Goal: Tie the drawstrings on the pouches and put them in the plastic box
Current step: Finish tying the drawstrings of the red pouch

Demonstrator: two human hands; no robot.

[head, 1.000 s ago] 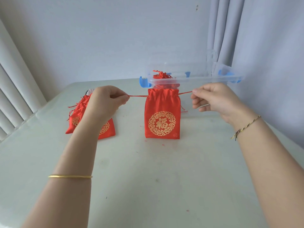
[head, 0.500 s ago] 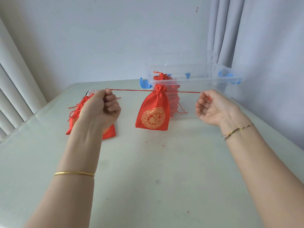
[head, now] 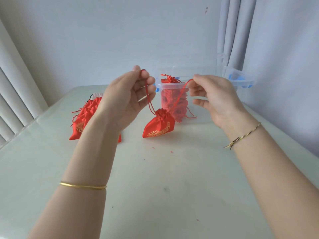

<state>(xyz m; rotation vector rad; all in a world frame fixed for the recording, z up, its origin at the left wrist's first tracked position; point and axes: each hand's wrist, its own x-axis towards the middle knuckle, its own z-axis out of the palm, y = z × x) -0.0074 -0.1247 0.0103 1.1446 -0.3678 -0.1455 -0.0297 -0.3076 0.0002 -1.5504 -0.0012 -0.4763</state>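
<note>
A small red pouch (head: 159, 125) with gold print has its mouth cinched shut and leans on the table, its base touching the surface. Two red drawstrings rise from its neck in a V. My left hand (head: 128, 99) pinches the left drawstring (head: 148, 97) between thumb and fingertips. The right drawstring (head: 181, 95) is pinched by my right hand (head: 214, 99). Behind them stands a clear plastic box (head: 203, 83) with blue latches, holding several tied red pouches (head: 172, 100). A pile of red pouches (head: 84, 118) lies at the left, partly hidden by my left forearm.
The pale green table (head: 155, 187) runs to the wall at the back. A window blind stands at the left and grey curtains (head: 259, 40) hang at the right, close behind the box. Small red lint specks (head: 170, 151) dot the table.
Both hands have come closer together and risen, so the taut horizontal drawstrings now slope down in a V. The pouch went from flat and open-topped to cinched, and has sunk to lean on the table.
</note>
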